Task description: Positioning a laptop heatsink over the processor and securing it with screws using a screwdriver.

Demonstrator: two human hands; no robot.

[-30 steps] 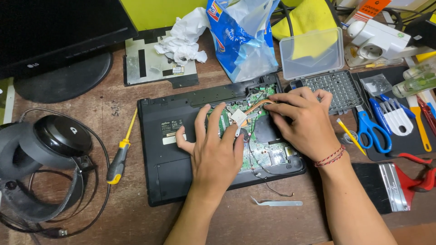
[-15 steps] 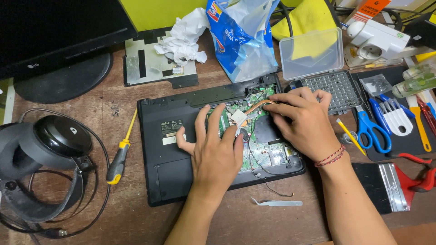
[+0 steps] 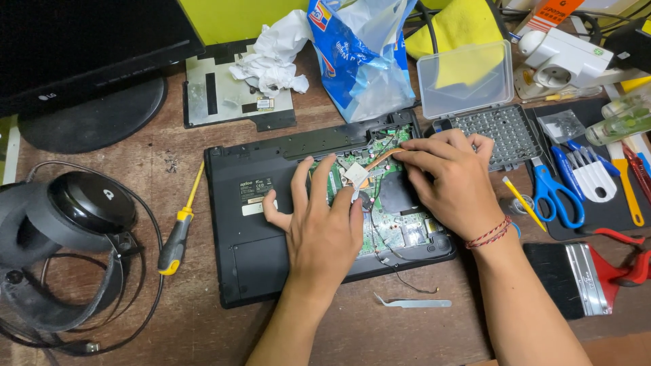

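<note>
Laptop: an opened black laptop (image 3: 271, 224) lies bottom-up in the middle of the frame on the brown wooden table (image 3: 102, 339), its green circuit board (image 3: 390, 227) bared at centre right.
Left hand: the left hand (image 3: 325, 227) lies flat on the laptop at centre frame, fingers spread and reaching onto the board; its grip is released, pressing down and holding nothing.
Right hand: the right hand (image 3: 451, 183) sits just right of centre, fingertips together at the end of the copper heat pipe (image 3: 380, 159) on the board; whether that grip pinches the pipe or only touches it cannot be told. A red thread bracelet (image 3: 489, 234) circles the wrist.
Left of the laptop: a yellow-and-black screwdriver (image 3: 178, 234) lies just beside it; black headphones (image 3: 74, 224) fill the lower left.
Below: metal tweezers (image 3: 412, 302) lie near the laptop's lower edge.
Right: a bit case (image 3: 502, 132) with its clear lid raised, blue scissors (image 3: 556, 193) and a wide paintbrush (image 3: 576, 278).
Top: a monitor (image 3: 81, 41) at upper left, crumpled white paper (image 3: 271, 54) and a blue plastic bag (image 3: 363, 57).
</note>
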